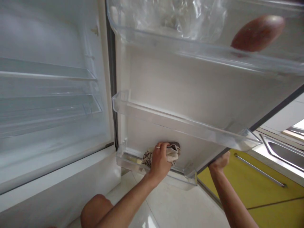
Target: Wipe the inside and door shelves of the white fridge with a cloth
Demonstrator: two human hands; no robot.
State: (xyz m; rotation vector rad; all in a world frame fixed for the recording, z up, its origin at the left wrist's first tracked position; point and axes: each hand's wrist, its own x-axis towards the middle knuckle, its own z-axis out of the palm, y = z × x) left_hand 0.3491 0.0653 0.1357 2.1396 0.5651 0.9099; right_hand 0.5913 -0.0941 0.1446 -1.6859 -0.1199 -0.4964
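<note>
the left hand [159, 160] is clenched on a patterned cloth [173, 151], pressing it against the inner face of the door [180, 82], low down, just above the door's bottom bin [190, 172]. the right hand [219, 162] grasps the door's lower outer edge, fingers curled round it. a middle bin [180, 122] juts out of the door above the cloth. in the top bin [166, 41], high on the door, lie a crumpled clear bag [180, 15] and a brown oval fruit [257, 33]. a bare knee [95, 209] is below the door, on the hinge side; yellow cabinets [261, 190] and a sink [285, 152] lie beyond its outer edge.

risks, as i judge them: a hard push with the cloth could swing the door if the right hand lets its grasp go slack. the left wrist sits close over the bottom bin's rim, so a wide stroke could knock that bin loose from its clips. jolting the door could roll the fruit about in the top bin. raising the head carelessly could bump the middle bin.
</note>
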